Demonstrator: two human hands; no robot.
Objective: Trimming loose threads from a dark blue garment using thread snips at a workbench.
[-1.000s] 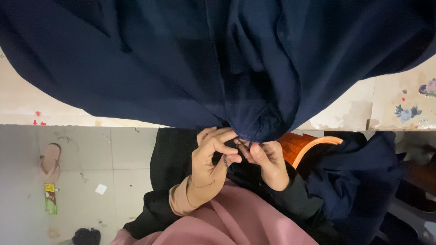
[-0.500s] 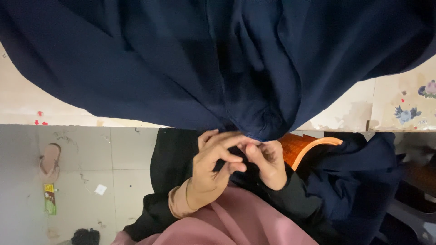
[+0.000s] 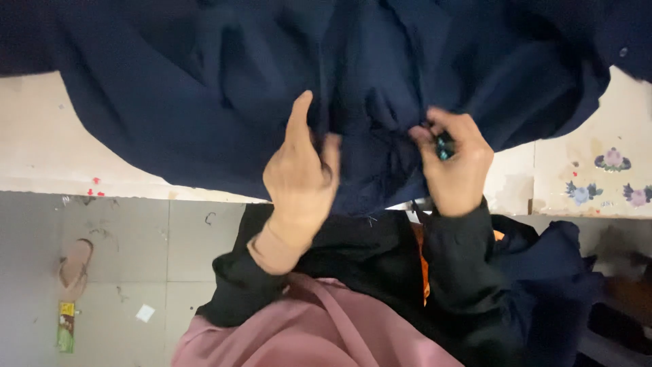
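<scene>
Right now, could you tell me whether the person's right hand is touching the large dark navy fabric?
Touching. The head view shows the right hand pinching a gathered fold of the dark navy fabric between thumb and fingertips, with no gap between them.

A pale, worn table top (image 3: 41,146) runs across the room, scuffed and marked with small red specks at its left edge. At its right end sits a printed flower pattern (image 3: 612,177). Below lies a grey tiled floor (image 3: 136,238) with dark grout lines, a sandal (image 3: 73,265), a green wrapper (image 3: 65,327) and a white paper scrap (image 3: 145,312).
</scene>
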